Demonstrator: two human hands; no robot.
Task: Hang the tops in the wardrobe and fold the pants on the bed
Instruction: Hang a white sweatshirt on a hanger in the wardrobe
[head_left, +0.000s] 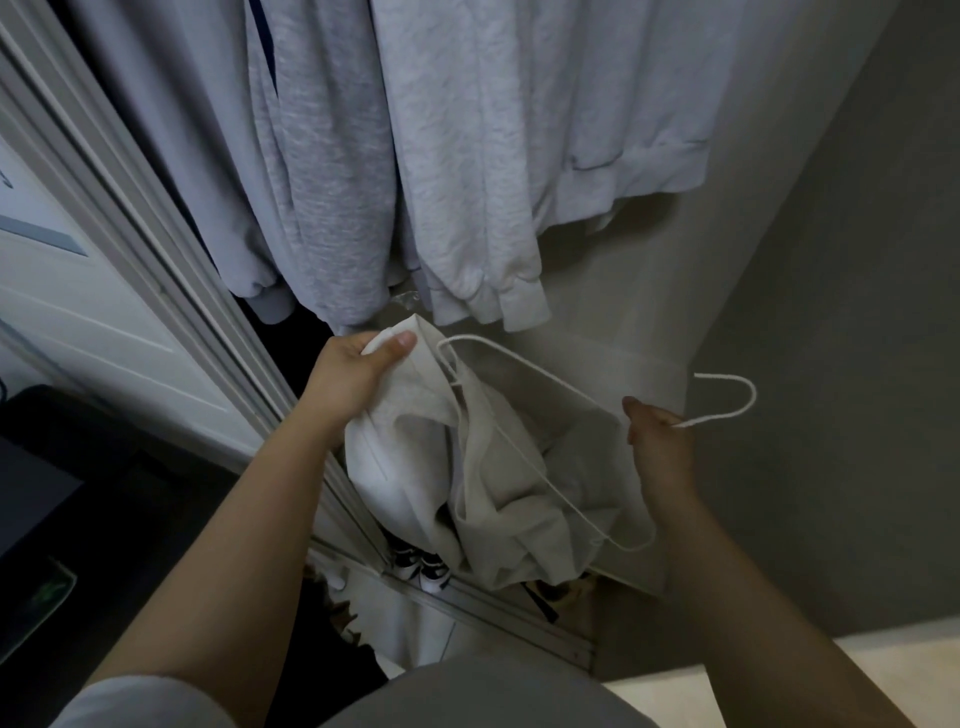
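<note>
Our left hand (353, 374) pinches a cream top (483, 483); the right hand (657, 441) grips a white hanger (540, 415) at its neck. Grey sweatshirts (457, 156) hang in the wardrobe beyond.

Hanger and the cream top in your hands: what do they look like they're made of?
The white hanger, gripped near its hook by the right hand, looks like thin wire with a matte white coating: slim, even rod, no shine. It could be plastic. The cream top, which the left hand grips, looks like soft matte sweatshirt knit: thick, rounded folds.
</note>
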